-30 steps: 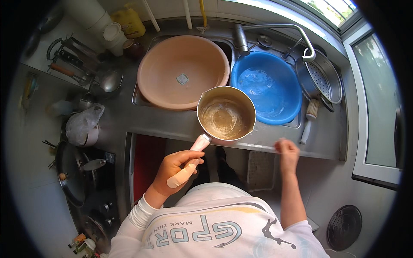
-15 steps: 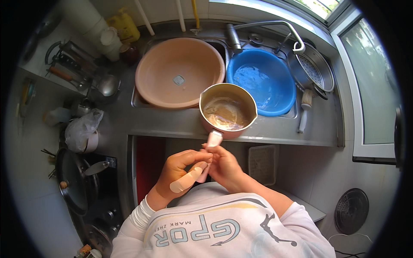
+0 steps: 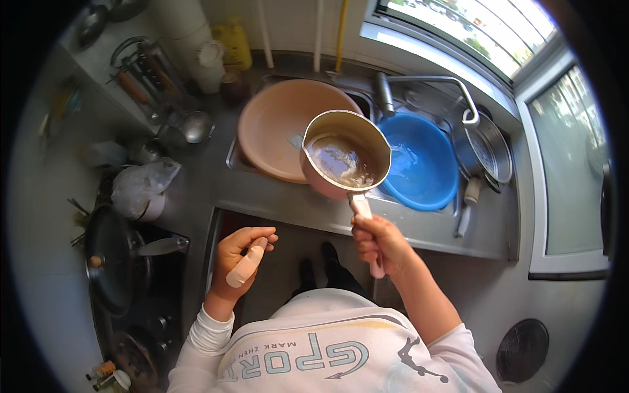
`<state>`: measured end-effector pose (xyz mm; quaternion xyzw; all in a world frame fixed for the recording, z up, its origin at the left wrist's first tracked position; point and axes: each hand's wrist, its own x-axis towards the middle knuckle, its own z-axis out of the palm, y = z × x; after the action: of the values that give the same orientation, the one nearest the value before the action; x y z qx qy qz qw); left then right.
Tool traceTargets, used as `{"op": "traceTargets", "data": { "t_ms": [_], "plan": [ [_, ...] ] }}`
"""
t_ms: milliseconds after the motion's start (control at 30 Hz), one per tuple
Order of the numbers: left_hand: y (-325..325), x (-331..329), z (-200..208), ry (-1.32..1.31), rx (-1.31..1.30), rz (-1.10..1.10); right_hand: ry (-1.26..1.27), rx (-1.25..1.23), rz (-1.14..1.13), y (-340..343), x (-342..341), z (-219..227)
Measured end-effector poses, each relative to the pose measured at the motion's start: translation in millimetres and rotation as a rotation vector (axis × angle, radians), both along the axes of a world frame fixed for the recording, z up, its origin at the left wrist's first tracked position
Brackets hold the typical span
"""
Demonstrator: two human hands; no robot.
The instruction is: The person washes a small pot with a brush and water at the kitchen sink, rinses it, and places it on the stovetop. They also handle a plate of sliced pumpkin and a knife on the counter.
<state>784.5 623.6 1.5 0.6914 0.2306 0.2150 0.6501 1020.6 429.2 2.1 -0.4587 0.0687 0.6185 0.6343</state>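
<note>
A small saucepan (image 3: 346,154) with water in it is held up in front of the sink, tipped a little. My right hand (image 3: 381,243) is wrapped round its pink handle (image 3: 362,206). To the left, apart from the saucepan, my left hand (image 3: 244,257) has its fingers bent and pressed against the thumb, with nothing seen in them. A tan plaster (image 3: 246,267) covers part of that thumb. Just beyond the saucepan sit a large peach basin (image 3: 272,131), partly hidden by it, and a blue basin (image 3: 419,164) with water.
Over the blue basin reaches a curved faucet (image 3: 432,80). A white-handled brush (image 3: 468,203) and steel steamer pot (image 3: 495,147) lie at the right. A lidded pan (image 3: 108,262) stands on the stove at left, near a plastic bag (image 3: 143,187). The metal counter edge (image 3: 288,221) is in front of me.
My left hand has come away from the handle and moved left. The right hand now grips the handle alone and has shifted right. The view has turned slightly.
</note>
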Motion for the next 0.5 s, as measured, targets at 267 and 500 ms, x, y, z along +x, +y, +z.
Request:
{"op": "traceTargets", "data": {
  "t_ms": [267, 500],
  "plan": [
    [-3, -6, 14, 0.041, 0.074, 0.177, -0.07, 0.023, 0.17, 56, 67, -39],
    [-7, -1, 22, 0.055, 0.126, 0.293, 0.1, 0.106, 0.243, 139, 109, -67]
  ]
}}
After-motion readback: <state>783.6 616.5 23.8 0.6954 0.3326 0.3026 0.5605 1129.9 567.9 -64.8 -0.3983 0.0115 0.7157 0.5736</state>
